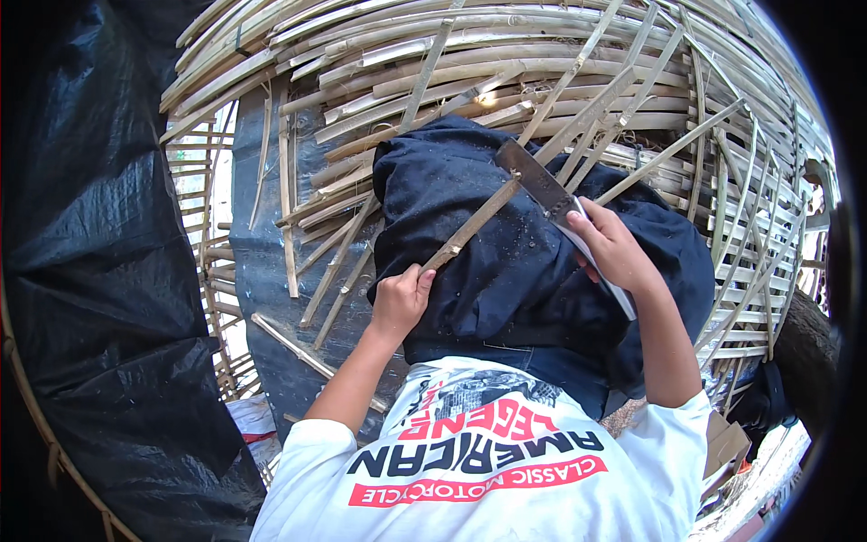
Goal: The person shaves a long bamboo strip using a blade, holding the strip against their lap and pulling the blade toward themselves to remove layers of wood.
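Observation:
My left hand is closed around the near end of a bamboo strip, which slants up and to the right above my lap. In my right hand is a broad-bladed knife with a long pale handle running back under my wrist. The dark, stained blade lies across the far end of the strip, at or very near a knot in it. Both are over a dark cloth covering my legs.
Split bamboo strips are piled ahead, several leaning toward me. More strips lie on a grey sheet at left. A black tarp hangs far left; a bamboo lattice stands right, near a cardboard piece.

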The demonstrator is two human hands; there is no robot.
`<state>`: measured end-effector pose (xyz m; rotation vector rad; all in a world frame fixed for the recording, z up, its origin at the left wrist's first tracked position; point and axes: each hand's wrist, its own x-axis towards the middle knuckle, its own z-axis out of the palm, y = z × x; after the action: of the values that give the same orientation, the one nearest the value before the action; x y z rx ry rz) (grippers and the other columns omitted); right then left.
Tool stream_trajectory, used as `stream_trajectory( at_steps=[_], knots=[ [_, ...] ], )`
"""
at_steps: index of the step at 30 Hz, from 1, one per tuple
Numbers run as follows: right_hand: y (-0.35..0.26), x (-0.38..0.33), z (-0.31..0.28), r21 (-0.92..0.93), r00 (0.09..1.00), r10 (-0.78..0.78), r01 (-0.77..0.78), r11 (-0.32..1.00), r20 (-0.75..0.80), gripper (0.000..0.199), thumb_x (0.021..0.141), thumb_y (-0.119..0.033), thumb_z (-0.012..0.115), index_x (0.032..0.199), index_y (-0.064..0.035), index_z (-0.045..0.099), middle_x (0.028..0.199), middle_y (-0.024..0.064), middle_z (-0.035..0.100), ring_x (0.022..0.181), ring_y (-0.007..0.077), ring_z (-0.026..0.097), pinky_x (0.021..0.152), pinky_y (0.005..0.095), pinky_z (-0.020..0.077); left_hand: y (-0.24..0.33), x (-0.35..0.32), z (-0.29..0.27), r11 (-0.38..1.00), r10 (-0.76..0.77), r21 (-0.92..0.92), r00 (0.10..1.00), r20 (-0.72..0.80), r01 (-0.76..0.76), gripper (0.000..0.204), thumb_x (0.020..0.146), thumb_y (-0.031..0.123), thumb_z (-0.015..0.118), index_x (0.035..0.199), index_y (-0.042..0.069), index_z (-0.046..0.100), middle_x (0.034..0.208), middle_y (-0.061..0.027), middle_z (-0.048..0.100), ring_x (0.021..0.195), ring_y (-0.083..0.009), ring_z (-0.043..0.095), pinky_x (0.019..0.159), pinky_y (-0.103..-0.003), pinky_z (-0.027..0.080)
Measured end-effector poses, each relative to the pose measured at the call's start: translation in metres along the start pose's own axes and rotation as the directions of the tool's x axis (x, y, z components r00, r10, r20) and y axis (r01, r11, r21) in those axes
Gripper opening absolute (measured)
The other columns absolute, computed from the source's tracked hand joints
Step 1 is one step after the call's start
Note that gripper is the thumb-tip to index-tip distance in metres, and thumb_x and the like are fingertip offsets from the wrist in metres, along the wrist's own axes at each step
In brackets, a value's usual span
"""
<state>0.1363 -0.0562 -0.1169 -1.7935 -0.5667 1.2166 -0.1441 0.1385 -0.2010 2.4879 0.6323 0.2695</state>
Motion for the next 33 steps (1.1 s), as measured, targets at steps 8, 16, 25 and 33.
stream_trajectory(
  at_steps=[8, 16, 25, 33],
  knots=[
    [0.003, 0.011, 0.028, 0.408, 0.990, 0.009, 0.051, 0.911, -0.144, 0.040, 0.105, -0.040, 0.038, 0.108, -0.0041, 0.054, 0.061, 0.0044, 0.052, 0.044, 0.0102, 0.049, 0.041, 0.0245, 0.0399, 0.000, -0.002, -0.004, 1.000, -0.009, -0.017, 1.000, -0.002, 0.009, 0.037, 0.100, 0.028, 0.055, 0.073, 0.002, 0.053, 0.058, -0.0210, 0.056, 0.056, -0.0407, 0.061, 0.047, -0.045, 0.046],
    [0.021, 0.004, 0.029, -0.285, 0.964, -0.209, 0.157, 0.946, -0.163, 0.033, 0.101, -0.030, 0.049, 0.103, 0.0022, 0.053, 0.069, 0.0243, 0.061, 0.062, 0.0438, 0.061, 0.059, 0.0447, 0.0467, 0.000, -0.001, -0.007, 0.998, -0.029, 0.055, 0.999, 0.041, 0.027, 0.039, 0.099, 0.031, 0.055, 0.073, 0.003, 0.055, 0.057, -0.0196, 0.058, 0.056, -0.0405, 0.061, 0.048, -0.046, 0.047],
    [0.005, 0.003, 0.016, 0.433, 0.952, 0.244, -0.302, 0.849, 0.184, 0.037, 0.104, -0.039, 0.039, 0.103, -0.0043, 0.053, 0.061, 0.0038, 0.051, 0.044, 0.0107, 0.049, 0.043, 0.0250, 0.0416, 0.002, 0.000, -0.006, 0.998, -0.023, 0.051, 1.000, 0.017, 0.022, 0.040, 0.099, 0.031, 0.056, 0.071, 0.003, 0.054, 0.057, -0.0207, 0.056, 0.055, -0.0406, 0.061, 0.048, -0.046, 0.046],
    [0.036, 0.009, 0.041, -0.414, 0.906, -0.322, 0.191, 0.890, -0.274, 0.032, 0.100, -0.030, 0.051, 0.104, 0.0016, 0.054, 0.066, 0.0225, 0.059, 0.061, 0.0438, 0.059, 0.061, 0.0470, 0.0477, 0.006, -0.002, -0.001, 0.997, -0.025, 0.070, 0.999, -0.028, 0.027, 0.040, 0.100, 0.031, 0.055, 0.071, 0.003, 0.054, 0.057, -0.0193, 0.057, 0.054, -0.0401, 0.061, 0.047, -0.046, 0.046]
  ],
)
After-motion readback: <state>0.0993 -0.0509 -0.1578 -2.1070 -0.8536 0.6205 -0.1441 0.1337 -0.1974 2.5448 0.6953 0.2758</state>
